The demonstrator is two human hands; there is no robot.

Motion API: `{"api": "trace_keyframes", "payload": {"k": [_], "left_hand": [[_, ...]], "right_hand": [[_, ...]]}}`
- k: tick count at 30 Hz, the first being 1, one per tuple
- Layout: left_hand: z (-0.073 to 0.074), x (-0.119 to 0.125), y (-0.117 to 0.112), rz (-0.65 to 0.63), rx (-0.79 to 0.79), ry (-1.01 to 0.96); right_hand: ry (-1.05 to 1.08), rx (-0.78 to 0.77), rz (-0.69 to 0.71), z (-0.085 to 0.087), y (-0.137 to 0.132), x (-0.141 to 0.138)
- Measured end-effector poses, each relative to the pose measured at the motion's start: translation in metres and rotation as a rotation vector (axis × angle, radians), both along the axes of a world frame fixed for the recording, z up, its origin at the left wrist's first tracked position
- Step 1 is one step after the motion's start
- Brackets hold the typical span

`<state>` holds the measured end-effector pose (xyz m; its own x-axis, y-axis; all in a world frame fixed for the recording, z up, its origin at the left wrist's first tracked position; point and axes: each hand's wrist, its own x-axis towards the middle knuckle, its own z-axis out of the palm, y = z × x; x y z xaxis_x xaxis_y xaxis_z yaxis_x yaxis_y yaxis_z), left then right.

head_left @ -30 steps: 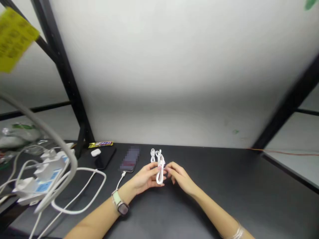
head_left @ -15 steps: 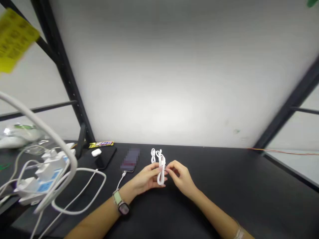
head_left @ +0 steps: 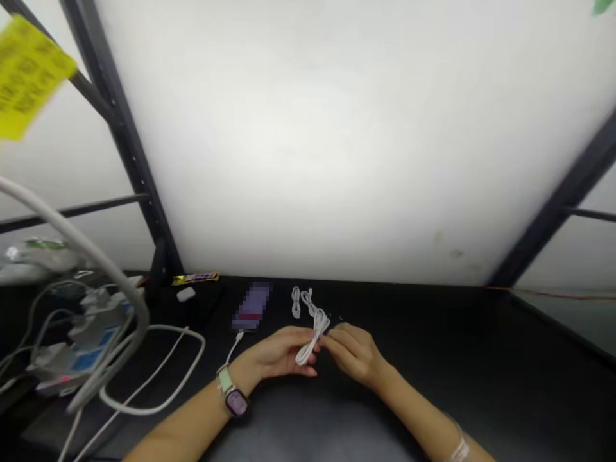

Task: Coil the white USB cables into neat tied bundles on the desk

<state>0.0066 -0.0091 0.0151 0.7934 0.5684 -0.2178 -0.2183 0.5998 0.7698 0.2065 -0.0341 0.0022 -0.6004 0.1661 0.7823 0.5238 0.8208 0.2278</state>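
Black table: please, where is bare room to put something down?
The widest bare patch lies right of the right hand, toward the right post; another between the forearms. The left is crowded: power strip, looped cable, phone, snack bar. Cable bundles lie behind the left hand.

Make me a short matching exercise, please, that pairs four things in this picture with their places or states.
Things
1. White looped cable bundle nearest the person
2. Watch with a pale green strap
3. Yellow paper label with dark writing
4. Rectangular phone with a purplish screen

Places or states
A. At the upper left of the view
B. Has a white plug at its near end
C. Between the left hand and the right hand
D. Around the left wrist

Pairs: 1-C, 2-D, 3-A, 4-B
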Motion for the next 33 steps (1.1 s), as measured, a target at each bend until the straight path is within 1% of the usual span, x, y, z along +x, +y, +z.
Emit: {"api": "trace_keyframes", "payload": {"k": [2, 6, 10, 13, 15, 18, 22, 25, 29, 33], "left_hand": [[0.001, -0.001, 0.0, -0.027, -0.051, 0.005], [0.004, -0.001, -0.001, -0.039, -0.085, -0.006], [0.007, -0.001, -0.003, -0.058, -0.137, -0.027], [0.008, -0.002, -0.002, -0.058, -0.154, -0.015], [0.008, -0.003, -0.002, -0.048, -0.14, -0.005], [0.008, -0.005, -0.001, -0.043, -0.076, 0.007], [0.006, -0.004, 0.0, -0.059, 0.012, 0.042], [0.008, -0.003, -0.003, -0.053, 0.016, 0.02], [0.012, 0.001, -0.008, -0.055, -0.019, -0.051], [0.012, 0.005, -0.012, -0.031, 0.02, -0.074]], "right_hand": [[-0.022, 0.022, 0.021, 0.001, 0.0, 0.001], [-0.019, 0.052, 0.028, 0.004, -0.001, 0.001], [-0.008, 0.138, -0.02, 0.007, -0.004, -0.001], [-0.016, 0.112, -0.012, 0.007, -0.005, -0.002], [-0.007, 0.063, 0.014, 0.006, -0.003, -0.004], [0.014, 0.021, 0.022, 0.003, 0.0, -0.005], [-0.011, 0.024, 0.03, 0.002, 0.0, -0.005], [-0.04, 0.014, 0.016, 0.001, 0.0, -0.005], [-0.036, 0.056, -0.014, -0.005, 0.001, -0.003], [-0.027, 0.11, -0.014, -0.01, 0.003, -0.001]]}}
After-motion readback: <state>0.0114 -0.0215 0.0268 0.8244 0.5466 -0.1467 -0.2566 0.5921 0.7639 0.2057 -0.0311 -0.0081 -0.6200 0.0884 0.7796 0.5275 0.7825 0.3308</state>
